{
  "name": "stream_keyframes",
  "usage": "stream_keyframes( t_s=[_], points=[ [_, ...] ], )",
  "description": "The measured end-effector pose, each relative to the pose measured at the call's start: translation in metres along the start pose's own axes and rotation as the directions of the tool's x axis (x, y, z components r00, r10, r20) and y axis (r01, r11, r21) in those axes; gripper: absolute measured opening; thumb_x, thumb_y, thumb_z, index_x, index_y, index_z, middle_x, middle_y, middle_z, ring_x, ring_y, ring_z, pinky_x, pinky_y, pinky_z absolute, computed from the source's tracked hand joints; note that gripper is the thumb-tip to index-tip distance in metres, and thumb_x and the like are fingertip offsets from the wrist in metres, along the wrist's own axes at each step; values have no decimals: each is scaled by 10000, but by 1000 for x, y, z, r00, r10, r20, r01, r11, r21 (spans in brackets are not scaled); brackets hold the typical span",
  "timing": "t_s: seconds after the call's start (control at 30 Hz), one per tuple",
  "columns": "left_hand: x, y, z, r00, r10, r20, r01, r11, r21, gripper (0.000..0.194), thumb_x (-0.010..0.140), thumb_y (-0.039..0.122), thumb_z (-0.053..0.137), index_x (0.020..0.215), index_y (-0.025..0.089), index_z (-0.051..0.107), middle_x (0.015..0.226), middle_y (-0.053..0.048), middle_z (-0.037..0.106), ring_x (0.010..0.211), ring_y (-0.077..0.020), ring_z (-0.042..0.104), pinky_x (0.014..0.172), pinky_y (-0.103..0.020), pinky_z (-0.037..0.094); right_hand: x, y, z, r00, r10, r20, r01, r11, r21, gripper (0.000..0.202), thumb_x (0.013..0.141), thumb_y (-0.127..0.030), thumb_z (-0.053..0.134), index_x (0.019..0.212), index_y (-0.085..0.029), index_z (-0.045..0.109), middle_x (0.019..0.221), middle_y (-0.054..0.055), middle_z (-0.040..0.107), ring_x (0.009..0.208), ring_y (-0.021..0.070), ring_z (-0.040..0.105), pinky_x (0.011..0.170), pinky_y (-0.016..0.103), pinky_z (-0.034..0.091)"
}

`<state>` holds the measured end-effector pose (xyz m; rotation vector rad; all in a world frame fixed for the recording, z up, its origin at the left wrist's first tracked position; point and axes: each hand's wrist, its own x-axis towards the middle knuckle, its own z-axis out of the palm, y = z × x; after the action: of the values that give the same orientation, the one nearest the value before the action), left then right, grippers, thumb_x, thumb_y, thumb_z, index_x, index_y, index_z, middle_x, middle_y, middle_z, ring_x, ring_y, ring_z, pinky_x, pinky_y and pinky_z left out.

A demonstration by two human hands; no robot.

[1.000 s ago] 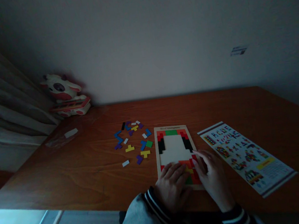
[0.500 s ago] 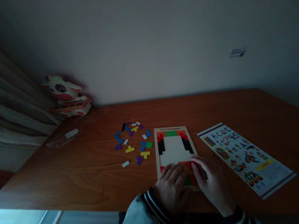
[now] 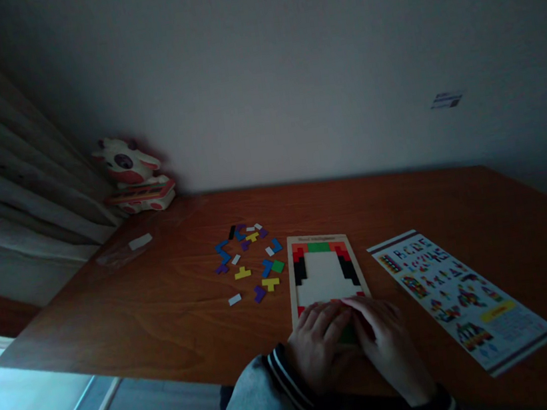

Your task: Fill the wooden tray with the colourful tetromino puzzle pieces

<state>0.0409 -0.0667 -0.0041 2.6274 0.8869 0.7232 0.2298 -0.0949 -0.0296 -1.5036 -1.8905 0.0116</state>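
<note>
A wooden puzzle board (image 3: 292,283) lies in front of me, with coloured block pieces along its sides, top and near end. Black pieces (image 3: 299,270) line its left side, and a green piece (image 3: 318,247) sits at the top. My left hand (image 3: 317,344) rests over the near left part, its fingers stretched out across the pieces. From the right, my right hand (image 3: 384,338) reaches over the near end, index finger extended and thumb apart from it. Its fingertips touch the pieces close to the left fingers. Both hands hide most of the near rows.
Several loose puzzle pieces, among them a yellow one (image 3: 270,284) and a white one (image 3: 234,299), lie left of the board. A printed pattern sheet (image 3: 445,283) lies to the right. A cow toy (image 3: 136,176) stands at the back left of the wooden table (image 3: 178,325).
My right fingers have moved left over the pieces, closer to my left hand, and cover the orange-red ones. The view has shifted slightly left.
</note>
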Motion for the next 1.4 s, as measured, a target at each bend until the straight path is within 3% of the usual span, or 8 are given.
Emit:
stream_keyframes(
  t_s=[0.2, 0.37, 0.53, 0.67, 0.87, 1.1, 1.3, 1.4],
  points=[
    [-2, -3, -8, 978, -6, -209, 2, 1000, -18, 378, 958, 417, 512, 1261, 201, 581, 1260, -111, 654, 1174, -256, 594, 1023, -463, 475, 2, -2, -2, 999, 28, -39, -26, 999, 28, 250, 949, -260, 509, 1177, -255, 610, 1142, 69, 701, 1049, 256, 654, 934, 467, 488],
    [-13, -42, -40, 938, -166, -303, 203, 975, 94, 300, 956, 184, 453, 1200, 194, 628, 1206, -118, 678, 1071, -228, 645, 932, -404, 535, 2, -6, -8, 979, 154, -132, -131, 977, 168, 238, 941, -318, 543, 1154, -257, 631, 1116, 80, 695, 1039, 258, 651, 919, 452, 518],
    [-22, -93, -54, 964, -164, -209, 222, 929, 296, 335, 961, 230, 466, 1254, 188, 625, 1222, -115, 692, 1093, -261, 650, 933, -457, 552, -2, -4, -10, 859, 449, -247, -345, 863, 369, 280, 938, -403, 545, 1129, -209, 611, 1086, 118, 701, 1003, 266, 662, 877, 446, 536],
    [-26, -105, -52, 970, -147, -193, 204, 926, 318, 276, 967, 244, 477, 1140, 213, 690, 1198, -88, 710, 1085, -244, 666, 927, -435, 568, -5, 1, -8, 782, 554, -284, -388, 790, 474, 350, 908, -446, 580, 1142, -187, 593, 1087, 142, 690, 987, 272, 660, 868, 451, 532],
    [-25, -99, -50, 977, -59, -207, 114, 957, 266, 268, 984, 232, 461, 1107, 217, 698, 1086, -69, 743, 959, -212, 701, 848, -373, 607, -7, 0, -7, 784, 573, -237, -414, 768, 490, 330, 913, -439, 577, 1141, -200, 596, 1116, 137, 684, 1014, 266, 654, 885, 444, 531],
    [-23, -92, -55, 958, -74, -276, 135, 969, 206, 307, 992, 400, 497, 1188, 223, 654, 967, -60, 742, 845, -205, 719, 753, -332, 629, -5, -3, -8, 799, 544, -255, -417, 808, 416, 317, 921, -443, 560, 1126, -207, 611, 1086, 120, 703, 979, 260, 680, 853, 430, 562],
    [-11, -45, -38, 904, -83, -419, 87, 996, -8, 248, 965, 412, 569, 1096, 221, 657, 959, -54, 741, 846, -169, 732, 757, -254, 633, 0, -14, -14, 957, 259, -129, -192, 903, 384, 205, 925, -334, 578, 1102, -256, 647, 1032, 54, 733, 946, 215, 711, 822, 335, 595],
    [-1, -19, -23, 902, 8, -431, -31, 998, -46, 240, 955, 407, 588, 1070, 212, 668, 928, -56, 740, 830, -168, 728, 737, -259, 634, 4, -20, -21, 987, 156, -35, -128, 903, 410, 199, 921, -310, 595, 1106, -271, 658, 1025, 32, 737, 936, 193, 715, 831, 301, 595]
  ],
)
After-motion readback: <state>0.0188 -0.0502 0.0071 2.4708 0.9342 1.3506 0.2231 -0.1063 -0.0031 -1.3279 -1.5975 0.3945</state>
